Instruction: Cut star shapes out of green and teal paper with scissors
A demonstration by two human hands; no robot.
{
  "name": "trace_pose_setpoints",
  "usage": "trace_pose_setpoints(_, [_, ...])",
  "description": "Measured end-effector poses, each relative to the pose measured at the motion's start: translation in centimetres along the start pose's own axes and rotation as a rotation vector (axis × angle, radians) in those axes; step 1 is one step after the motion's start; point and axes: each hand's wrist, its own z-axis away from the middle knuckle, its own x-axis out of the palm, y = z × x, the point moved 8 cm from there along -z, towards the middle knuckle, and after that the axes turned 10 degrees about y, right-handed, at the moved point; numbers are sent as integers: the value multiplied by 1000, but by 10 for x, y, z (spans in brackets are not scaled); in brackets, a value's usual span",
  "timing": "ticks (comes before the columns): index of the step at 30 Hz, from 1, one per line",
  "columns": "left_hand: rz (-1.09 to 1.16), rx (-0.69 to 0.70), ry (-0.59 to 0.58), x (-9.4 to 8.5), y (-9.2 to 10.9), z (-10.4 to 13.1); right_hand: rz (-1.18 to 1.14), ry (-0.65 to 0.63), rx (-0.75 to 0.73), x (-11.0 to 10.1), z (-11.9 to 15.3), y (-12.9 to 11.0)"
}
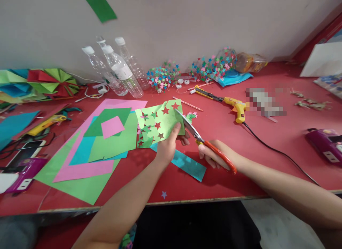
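Note:
My left hand (169, 142) pinches a light green sheet of paper (171, 122) with several star-shaped holes in it, thumb on top. In my right hand (212, 154) is a pair of scissors (217, 154) with red-orange handles. Their blades lie along the right part of the green sheet, close to a star hole; whether they touch the paper is unclear. Beneath my hands lies a strip of blue paper (189, 165). Small cut green stars (191, 116) are piled just behind the sheet. One lone star (164, 194) rests near the table's front edge.
Stacked coloured paper (113, 145) lies left. Clear plastic bottles (123, 72) and star-covered balls (160, 77) stand along the wall. A yellow glue gun (236, 106) with a cord lies to the right, beside a yellow cutter knife (207, 93). Purple power strips (327, 145) sit at the sides.

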Motion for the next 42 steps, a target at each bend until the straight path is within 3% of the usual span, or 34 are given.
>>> trace_pose_setpoints(18, [14,-15,-45,4,-1,1,-55,43,83,0,-2,4])
trace_pose_setpoints(28, [72,-10,-79,3,0,-2,-22,48,56,-6,-2,11])
trace_pose_setpoints(33, [82,-8,-9,-4,3,-6,23,54,92,-11,-3,9])
trace_pose_setpoints(37, [169,-4,9,-9,11,-12,40,74,113,-15,-3,8])
trace_pose_setpoints(42, [439,-69,28,-14,19,-21,37,78,105,-16,-4,8])
